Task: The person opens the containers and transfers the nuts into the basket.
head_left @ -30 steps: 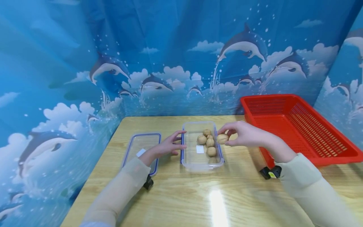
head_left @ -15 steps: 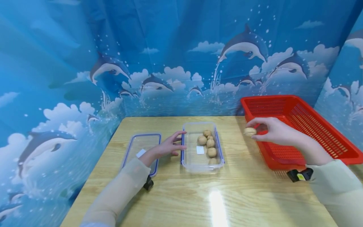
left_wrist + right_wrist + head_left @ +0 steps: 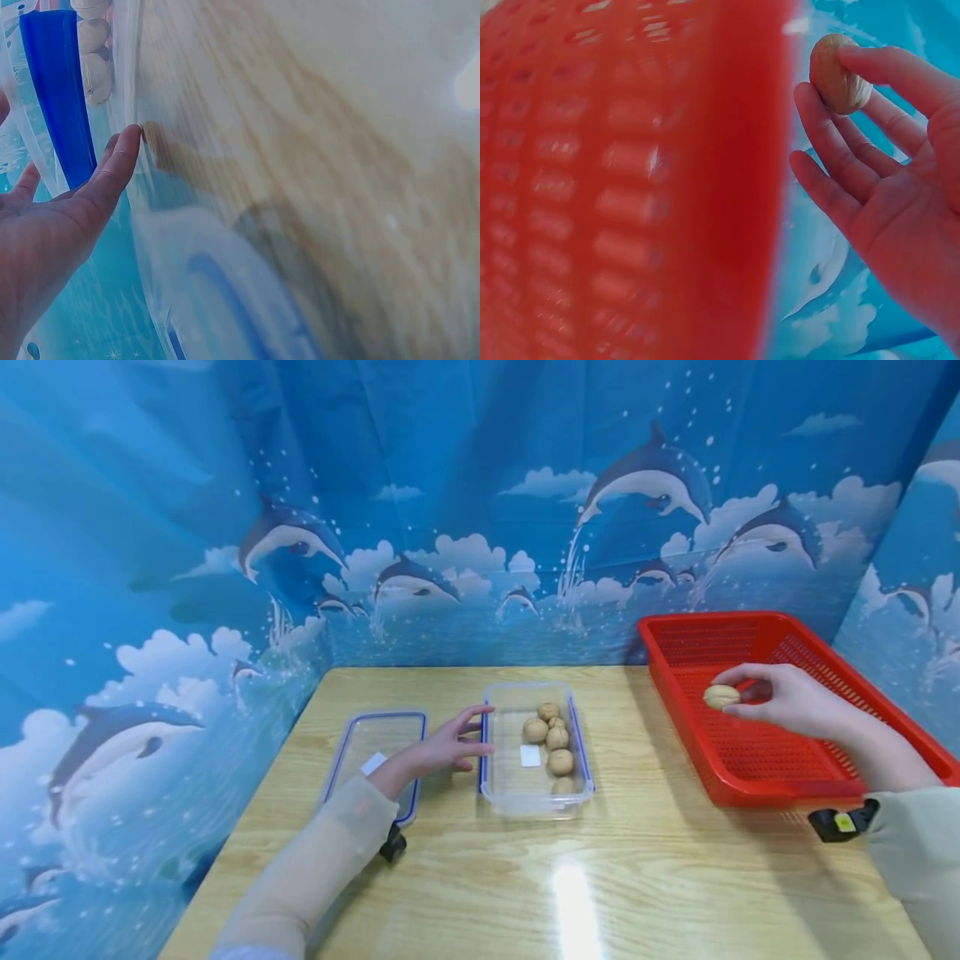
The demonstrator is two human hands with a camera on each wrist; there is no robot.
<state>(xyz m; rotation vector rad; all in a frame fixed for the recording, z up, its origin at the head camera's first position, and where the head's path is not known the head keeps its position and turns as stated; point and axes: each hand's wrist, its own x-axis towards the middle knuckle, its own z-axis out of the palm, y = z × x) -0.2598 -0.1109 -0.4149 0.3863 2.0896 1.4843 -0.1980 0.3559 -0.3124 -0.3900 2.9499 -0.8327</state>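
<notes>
A walnut (image 3: 722, 697) is pinched between the thumb and fingers of my right hand (image 3: 795, 700), held over the red plastic basket (image 3: 731, 789). The right wrist view shows the same walnut (image 3: 838, 75) at the fingertips, beside the blurred basket wall (image 3: 630, 187). At the left long side of a clear lidless container (image 3: 510, 793), my left hand (image 3: 444, 745) touches the rim with spread, relaxed fingers. Several walnuts (image 3: 557, 737) lie along the container's right half, near a white label (image 3: 530, 756). In the left wrist view the left hand (image 3: 67, 217) reaches the container's blue clip (image 3: 58, 90).
Left of the container, a clear lid with a blue seal (image 3: 386, 717) lies flat, partly under my left forearm. The wooden table (image 3: 480, 885) meets a blue dolphin-print curtain (image 3: 465, 510) behind it. The basket stands at the table's right.
My right hand has carried the walnut rightward from the container's right rim to above the basket. The left hand and the container have stayed in place.
</notes>
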